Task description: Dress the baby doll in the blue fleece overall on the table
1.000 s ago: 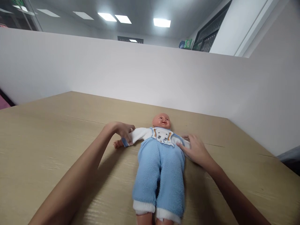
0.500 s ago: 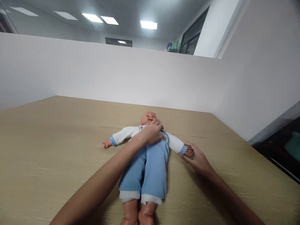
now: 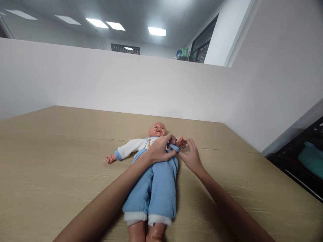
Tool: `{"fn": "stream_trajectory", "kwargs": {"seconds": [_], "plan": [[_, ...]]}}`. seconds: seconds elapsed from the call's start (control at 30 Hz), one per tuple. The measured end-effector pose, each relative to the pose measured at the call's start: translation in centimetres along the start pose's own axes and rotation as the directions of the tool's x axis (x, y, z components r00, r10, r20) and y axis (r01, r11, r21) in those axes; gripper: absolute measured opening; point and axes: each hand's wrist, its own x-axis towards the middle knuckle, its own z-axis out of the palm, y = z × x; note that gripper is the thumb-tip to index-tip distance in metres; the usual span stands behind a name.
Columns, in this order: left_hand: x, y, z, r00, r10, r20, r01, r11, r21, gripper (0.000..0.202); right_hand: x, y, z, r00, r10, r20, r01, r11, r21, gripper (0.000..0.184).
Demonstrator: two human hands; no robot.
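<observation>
A baby doll (image 3: 157, 128) lies on its back, its head away from me, in a white long-sleeved top (image 3: 132, 147) with blue cuffs and fluffy blue overalls (image 3: 164, 181). My left hand (image 3: 160, 149) is over the doll's chest, fingers closed on the blue overalls strap (image 3: 173, 147), which it holds raised. My right hand (image 3: 192, 156) grips the doll's hand (image 3: 179, 141) beside that strap. The doll's arm on this side is bent in toward its shoulder, and its sleeve is mostly hidden behind my hands. The other doll arm stretches out to the left.
The doll rests on a wide wooden table (image 3: 63, 168). A low white partition (image 3: 121, 84) stands behind the table's far edge, and a white wall rises at the right. A dark rack with a teal item (image 3: 311, 159) is beyond the table's right edge.
My right hand has moved up and inward, bending the doll's arm from stretched out to folded beside the chest. My left hand has drawn the overalls strap up and outward.
</observation>
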Motion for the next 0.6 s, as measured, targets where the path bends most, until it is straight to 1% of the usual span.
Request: {"fn": "stream_trajectory", "kwargs": {"seconds": [0.03, 0.1, 0.23, 0.3, 0.37, 0.4, 0.43, 0.47, 0.53, 0.57, 0.6], "plan": [[-0.2, 0.1, -0.1, 1.000, 0.006, -0.009, -0.006, 1.000, 0.001, 0.025, -0.1, -0.3, 0.5, 0.999, -0.041, 0.006, 0.042, 0.999, -0.035, 0.035], [-0.5, 0.2, -0.2, 1.000, 0.012, -0.022, -0.012, 1.000, 0.003, 0.026, -0.5, -0.7, 1.2, 0.996, -0.085, 0.036, 0.087, 0.996, -0.038, 0.031], [-0.4, -0.1, -0.1, 0.997, -0.019, -0.070, 0.018, 1.000, -0.015, 0.023, -1.9, -1.2, 1.3, 0.986, -0.118, 0.119, 0.118, 0.993, 0.005, 0.022], [0.1, -0.7, 0.2, 0.993, -0.067, -0.095, 0.060, 0.995, -0.074, 0.016, -2.4, -1.5, 1.1, 0.985, -0.113, 0.130, 0.113, 0.994, 0.007, 0.025], [0.5, -1.5, 0.4, 0.981, -0.167, -0.102, 0.153, 0.979, -0.135, 0.007, -2.6, -1.6, 1.2, 0.988, -0.095, 0.124, 0.094, 0.996, 0.014, 0.025], [0.6, -2.0, 0.5, 0.969, -0.229, -0.092, 0.215, 0.966, -0.143, 0.005, -2.5, -1.7, 1.4, 0.991, -0.065, 0.117, 0.060, 0.997, 0.045, 0.025], [0.7, -2.4, 0.6, 0.955, -0.286, -0.078, 0.275, 0.952, -0.134, 0.009, -2.5, -1.6, 1.7, 0.995, -0.003, 0.103, -0.009, 0.993, 0.120, 0.025], [0.8, -2.8, 0.6, 0.942, -0.331, -0.062, 0.323, 0.940, -0.110, 0.013, -2.3, -1.4, 2.0, 0.992, 0.087, 0.089, -0.105, 0.969, 0.222, 0.026], [0.8, -3.4, 0.7, 0.927, -0.373, -0.024, 0.371, 0.926, -0.065, 0.021, -2.0, -0.9, 2.6, 0.957, 0.277, 0.090, -0.288, 0.861, 0.420, 0.032], [0.8, -3.6, 0.8, 0.924, -0.381, 0.000, 0.381, 0.923, -0.059, 0.024, -1.9, -0.5, 2.9, 0.934, 0.345, 0.096, -0.347, 0.805, 0.481, 0.035], [0.7, -3.7, 0.8, 0.922, -0.385, 0.027, 0.386, 0.920, -0.064, 0.025, -1.9, 0.0, 3.0, 0.916, 0.389, 0.096, -0.382, 0.773, 0.507, 0.036]]}}
